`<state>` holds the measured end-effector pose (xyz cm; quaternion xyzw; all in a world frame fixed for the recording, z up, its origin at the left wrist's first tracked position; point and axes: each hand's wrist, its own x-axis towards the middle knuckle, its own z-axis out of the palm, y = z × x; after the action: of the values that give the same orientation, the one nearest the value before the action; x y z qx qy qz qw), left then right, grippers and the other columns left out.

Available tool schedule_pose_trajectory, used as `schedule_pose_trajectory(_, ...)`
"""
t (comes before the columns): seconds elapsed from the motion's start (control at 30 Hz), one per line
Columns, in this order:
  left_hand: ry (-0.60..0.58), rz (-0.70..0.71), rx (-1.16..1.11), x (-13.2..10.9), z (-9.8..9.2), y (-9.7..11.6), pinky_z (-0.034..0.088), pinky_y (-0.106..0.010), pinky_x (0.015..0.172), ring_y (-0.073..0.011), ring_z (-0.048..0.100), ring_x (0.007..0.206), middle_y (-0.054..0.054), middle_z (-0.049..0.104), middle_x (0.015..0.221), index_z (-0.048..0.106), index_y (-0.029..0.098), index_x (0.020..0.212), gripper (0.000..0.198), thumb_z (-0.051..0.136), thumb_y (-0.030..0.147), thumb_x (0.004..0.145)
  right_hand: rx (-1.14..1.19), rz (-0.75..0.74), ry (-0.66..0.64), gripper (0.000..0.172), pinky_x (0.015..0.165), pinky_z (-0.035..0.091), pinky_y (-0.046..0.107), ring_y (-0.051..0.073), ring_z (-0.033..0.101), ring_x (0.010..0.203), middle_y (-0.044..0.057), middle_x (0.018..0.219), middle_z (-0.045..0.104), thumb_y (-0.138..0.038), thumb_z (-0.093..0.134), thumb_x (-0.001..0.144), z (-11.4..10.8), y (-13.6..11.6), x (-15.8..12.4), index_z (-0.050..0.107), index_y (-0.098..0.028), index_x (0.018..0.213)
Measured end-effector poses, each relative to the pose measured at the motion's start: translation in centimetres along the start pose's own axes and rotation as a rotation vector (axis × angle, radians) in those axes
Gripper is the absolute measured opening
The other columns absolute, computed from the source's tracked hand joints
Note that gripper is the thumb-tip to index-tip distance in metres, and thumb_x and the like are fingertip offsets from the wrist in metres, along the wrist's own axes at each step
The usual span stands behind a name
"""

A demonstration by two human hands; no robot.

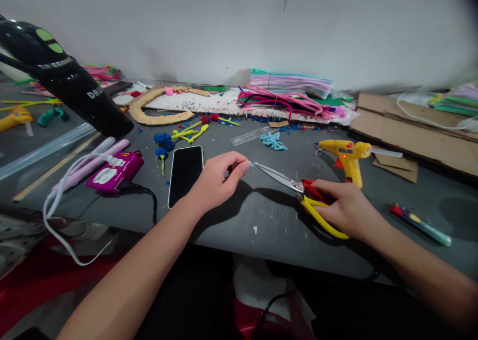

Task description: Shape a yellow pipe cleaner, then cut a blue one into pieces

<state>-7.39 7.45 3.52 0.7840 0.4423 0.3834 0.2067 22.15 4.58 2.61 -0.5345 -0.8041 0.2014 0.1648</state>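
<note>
Between the thumb and forefinger of my left hand (223, 176) is pinched a small light-blue piece (253, 165), only its tip showing. My right hand (347, 205) grips scissors (278, 174) by their red and yellow handles. The scissor blades look nearly closed, and their tips meet the blue piece beside my left fingertips. Beyond the hands lies a small heap of short light-blue pieces (274, 141), next to a clear ruler (251, 136). A phone (185, 173) with a dark screen lies just left of my left hand.
A yellow glue gun (347, 156) with a lit red light lies beyond my right hand. A box cutter (420, 224) is at the right. Left are a purple power adapter (115, 172) with cables and a black vacuum (80, 83). Pipe cleaners (276, 100) and cardboard (418, 128) line the back.
</note>
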Motion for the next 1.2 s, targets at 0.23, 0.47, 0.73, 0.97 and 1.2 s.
schedule_pose_trajectory(0.23, 0.007, 0.015, 0.003, -0.05, 0.04, -0.07, 0.038, -0.023, 0.061, -0.0099, 0.051, 0.064, 0.001, 0.06, 0.071, 0.062, 0.017, 0.084, 0.02, 0.053, 0.029, 0.096, 0.039, 0.049, 0.006, 0.021, 0.054, 0.033, 0.026, 0.013, 0.042, 0.059, -0.002, 0.06, 0.048, -0.035, 0.064, 0.079, 0.15, 0.27, -0.12, 0.053, -0.02, 0.069)
schedule_pose_trajectory(0.47, 0.007, 0.018, 0.008, -0.05, 0.05, -0.13, 0.038, -0.023, 0.061, -0.0096, 0.051, 0.064, 0.001, 0.06, 0.071, 0.063, 0.017, 0.085, 0.019, 0.053, 0.029, 0.096, 0.059, 0.042, -0.012, 0.02, 0.054, 0.032, 0.026, 0.014, 0.043, 0.06, -0.002, 0.061, 0.05, -0.035, 0.064, 0.079, 0.06, 0.05, -0.19, 0.053, -0.02, 0.069)
schedule_pose_trajectory(0.73, 0.017, 0.03, -0.005, -0.02, 0.05, -0.11, 0.039, -0.023, 0.061, -0.0093, 0.053, 0.065, 0.001, 0.061, 0.072, 0.063, 0.017, 0.085, 0.018, 0.053, 0.028, 0.096, 0.037, 0.03, -0.016, 0.019, 0.055, 0.032, 0.027, 0.014, 0.042, 0.06, -0.002, 0.062, 0.049, -0.035, 0.062, 0.08, 0.02, -0.04, -0.08, 0.056, -0.019, 0.07)
schedule_pose_trajectory(0.97, 0.01, 0.022, -0.003, 0.03, 0.03, -0.07, 0.04, -0.023, 0.062, -0.0094, 0.054, 0.065, 0.001, 0.062, 0.073, 0.064, 0.017, 0.086, 0.018, 0.053, 0.028, 0.096, 0.014, 0.023, -0.015, 0.019, 0.055, 0.032, 0.027, 0.014, 0.042, 0.059, -0.002, 0.061, 0.049, -0.035, 0.063, 0.08, 0.05, 0.08, -0.1, 0.057, -0.02, 0.07)
schedule_pose_trajectory(1.2, 0.013, 0.012, -0.01, -0.05, 0.07, -0.09, 0.039, -0.023, 0.061, -0.0091, 0.053, 0.065, 0.001, 0.062, 0.073, 0.064, 0.017, 0.086, 0.017, 0.054, 0.028, 0.095, 0.027, 0.055, 0.0, 0.022, 0.054, 0.032, 0.025, 0.013, 0.042, 0.058, -0.003, 0.059, 0.048, -0.035, 0.065, 0.078, 0.13, 0.15, -0.19, 0.053, -0.02, 0.067)
